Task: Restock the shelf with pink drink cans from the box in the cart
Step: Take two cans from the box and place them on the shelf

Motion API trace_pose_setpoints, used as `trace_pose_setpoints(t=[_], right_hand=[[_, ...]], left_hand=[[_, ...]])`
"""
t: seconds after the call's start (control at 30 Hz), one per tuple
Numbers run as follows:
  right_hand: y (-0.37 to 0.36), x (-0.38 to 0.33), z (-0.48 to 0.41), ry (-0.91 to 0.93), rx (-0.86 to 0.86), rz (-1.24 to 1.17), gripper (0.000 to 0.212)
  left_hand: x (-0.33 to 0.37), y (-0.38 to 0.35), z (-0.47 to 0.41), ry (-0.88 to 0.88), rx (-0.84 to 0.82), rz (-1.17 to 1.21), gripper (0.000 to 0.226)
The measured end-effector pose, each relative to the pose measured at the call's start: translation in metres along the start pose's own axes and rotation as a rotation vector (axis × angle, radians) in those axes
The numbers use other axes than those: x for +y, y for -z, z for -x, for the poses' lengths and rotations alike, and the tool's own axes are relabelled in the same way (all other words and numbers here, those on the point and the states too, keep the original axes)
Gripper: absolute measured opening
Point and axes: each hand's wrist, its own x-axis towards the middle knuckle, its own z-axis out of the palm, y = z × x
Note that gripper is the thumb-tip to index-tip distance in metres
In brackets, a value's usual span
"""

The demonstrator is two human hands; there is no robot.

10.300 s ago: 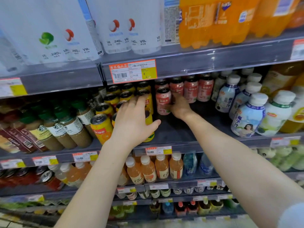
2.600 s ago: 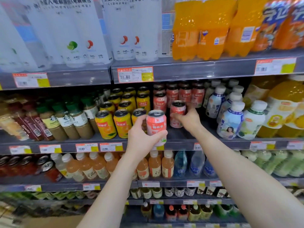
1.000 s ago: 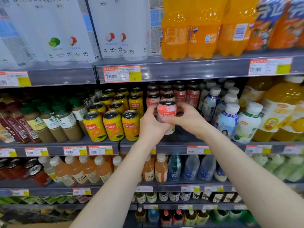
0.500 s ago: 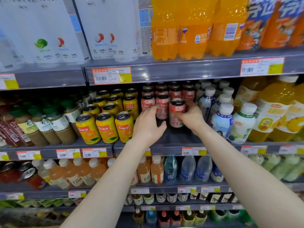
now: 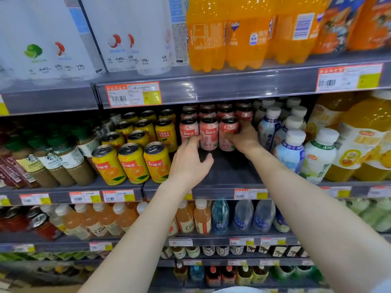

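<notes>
Pink drink cans stand in rows on the grey middle shelf (image 5: 228, 174), three of them in front. My right hand (image 5: 244, 139) grips the rightmost front pink can (image 5: 226, 135) from its right side, and the can stands on the shelf. My left hand (image 5: 189, 163) is spread with straight fingers, its fingertips touching the base of the left front pink can (image 5: 188, 131) beside the middle pink can (image 5: 208, 132). The box and the cart are out of view.
Yellow orange-drink cans (image 5: 132, 161) stand just left of the pink ones, and white-capped bottles (image 5: 294, 151) just right. Bare shelf lies in front of the pink row. Large orange soda bottles (image 5: 228, 32) fill the shelf above, and small bottles (image 5: 202, 216) the shelf below.
The pink can that both hands held in front of the shelf a second ago now stands back in the front row. My left hand has let go and spread open.
</notes>
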Motion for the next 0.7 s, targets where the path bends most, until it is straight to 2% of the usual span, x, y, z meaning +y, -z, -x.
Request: trace_pose_setpoints(t=[0.27, 0.4, 0.47, 0.63, 0.7], right_hand=[[0.001, 0.0, -0.004, -0.018, -0.012, 0.008, 0.065], [0.001, -0.001, 0.006, -0.042, -0.018, 0.034, 0.075], [0.002, -0.001, 0.016, -0.061, -0.009, 0.101, 0.07], [0.001, -0.006, 0.061, 0.016, 0.013, 0.306, 0.037], [0.002, -0.009, 0.085, 0.042, 0.016, 0.365, 0.035]], left_hand=[[-0.001, 0.001, -0.001, 0.008, -0.021, -0.021, 0.053], [0.0, 0.005, 0.002, -0.006, -0.038, -0.059, 0.056], [0.0, 0.01, 0.005, -0.026, -0.048, -0.074, 0.057], [-0.006, 0.025, 0.018, -0.088, -0.06, -0.086, 0.057], [-0.009, 0.03, 0.027, -0.128, -0.061, -0.084, 0.058]])
